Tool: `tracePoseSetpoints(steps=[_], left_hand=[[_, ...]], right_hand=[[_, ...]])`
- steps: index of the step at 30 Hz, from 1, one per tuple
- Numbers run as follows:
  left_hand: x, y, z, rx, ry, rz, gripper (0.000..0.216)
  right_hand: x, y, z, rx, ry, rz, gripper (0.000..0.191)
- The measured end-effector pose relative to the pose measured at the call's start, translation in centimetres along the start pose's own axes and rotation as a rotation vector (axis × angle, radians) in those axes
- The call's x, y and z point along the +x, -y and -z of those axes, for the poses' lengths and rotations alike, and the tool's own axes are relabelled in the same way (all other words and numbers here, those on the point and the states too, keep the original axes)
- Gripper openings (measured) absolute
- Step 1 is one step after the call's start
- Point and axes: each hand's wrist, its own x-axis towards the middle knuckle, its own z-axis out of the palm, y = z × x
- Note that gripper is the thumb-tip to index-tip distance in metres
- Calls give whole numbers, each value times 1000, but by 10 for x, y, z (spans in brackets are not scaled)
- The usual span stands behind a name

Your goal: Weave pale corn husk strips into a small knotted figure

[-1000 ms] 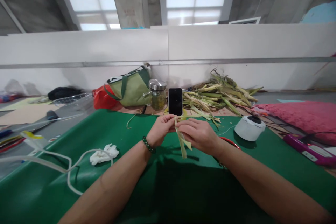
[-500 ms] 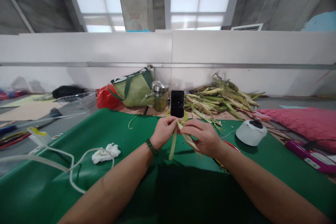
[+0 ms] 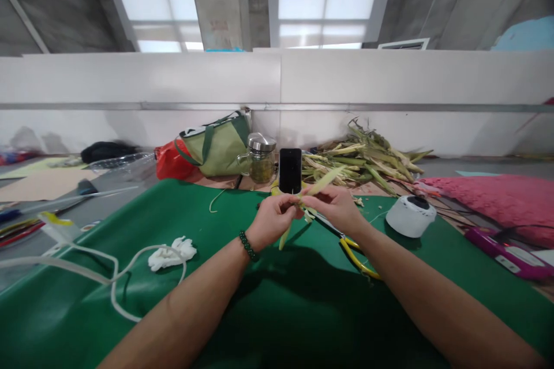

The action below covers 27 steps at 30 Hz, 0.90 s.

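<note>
Both hands meet over the green mat (image 3: 208,300), just in front of an upright phone (image 3: 290,170). My left hand (image 3: 273,218), with a green bead bracelet at its wrist, is closed in a pinch on pale green leaf strips. From its fingers one strip end hangs down toward the mat. My right hand (image 3: 335,207) is closed on the same bundle, and a broad leaf strip (image 3: 328,180) sticks up to the right above it. The fingers hide where the strips meet. Under my right forearm lies a yellow-handled tool (image 3: 359,259), partly covered.
Behind the mat are a green bag (image 3: 223,147), a glass jar with a metal lid (image 3: 261,161) and a heap of dried leaves (image 3: 363,155). At the right sit a white thread spool (image 3: 410,217) and a purple power strip (image 3: 506,253). White cables (image 3: 115,282) and crumpled tissue (image 3: 173,253) lie left.
The broad strip by my right hand pointed down and now points up to the right. My right hand has turned and risen slightly, uncovering more of the yellow-handled tool.
</note>
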Motion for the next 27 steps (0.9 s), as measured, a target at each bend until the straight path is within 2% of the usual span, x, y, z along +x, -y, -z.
tracePoseSetpoints(steps=[3, 6, 11, 14, 16, 18, 21, 23, 27], left_hand=[[0, -2, 1, -13, 43, 29, 15], [1, -3, 2, -37, 103, 107, 18], [2, -2, 5, -59, 343, 198, 12], [2, 1, 6, -108, 416, 313, 9], [3, 4, 6, -164, 449, 412, 11], [3, 6, 4, -242, 471, 493, 12], [4, 8, 3, -339, 450, 533, 11], [4, 8, 3, -355, 405, 534, 13], [4, 9, 4, -407, 354, 567, 13]], right_hand=[[-5, -2, -5, -184, 8, 91, 20], [-5, -1, -1, -282, 10, 48, 22], [0, 6, 8, -215, 264, -109, 27], [0, 7, 7, -244, 348, -88, 18], [-1, 6, 5, -352, 324, -19, 17], [-4, 6, 2, -475, 243, 99, 21], [-9, 11, 0, -545, 120, 300, 35], [-13, 14, 1, -528, 84, 340, 37], [-16, 16, 4, -532, 34, 357, 30]])
